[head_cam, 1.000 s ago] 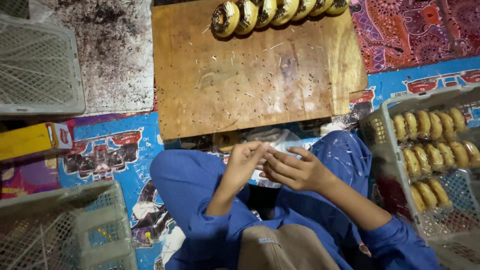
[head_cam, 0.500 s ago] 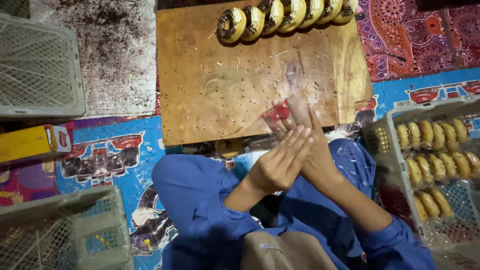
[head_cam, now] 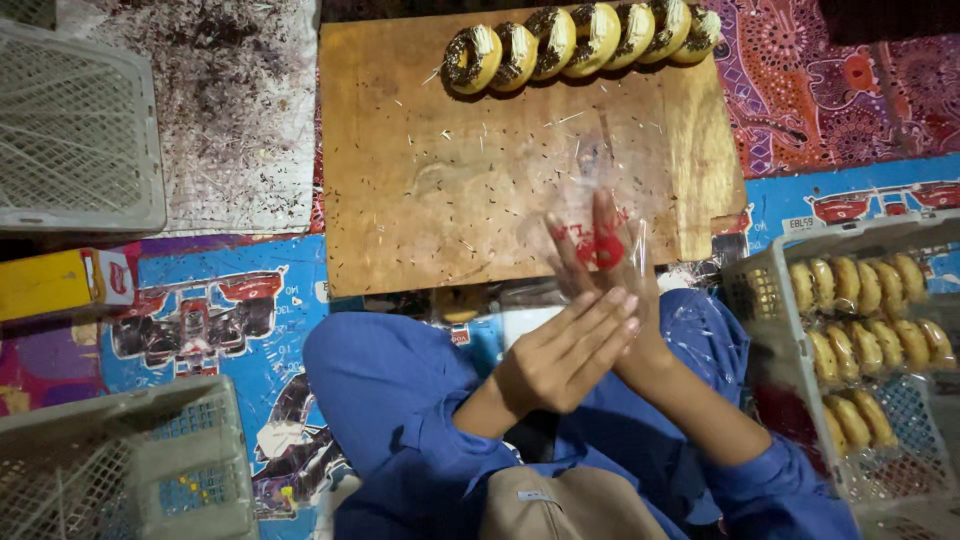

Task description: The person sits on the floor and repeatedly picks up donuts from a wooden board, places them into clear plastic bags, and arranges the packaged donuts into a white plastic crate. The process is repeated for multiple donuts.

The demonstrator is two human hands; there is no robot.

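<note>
Rubbing clear bag between flat, open left hand and right hand; risking tearing, slipping onto crumbed board.

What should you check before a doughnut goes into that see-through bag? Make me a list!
1. Clear plastic bag in hand: ok, the right hand is inside it, fingers spread.
2. Left hand helping: ok, it lies flat across the right wrist.
3. Bag fully open: cannot tell, the film is blurred.
4. Doughnuts ready: ok, a row stands at the far edge of the wooden board.
5. Board clean: not ok, sprinkles are scattered over it.
6. Room in the crate of packed doughnuts on the right: cannot tell.
</note>
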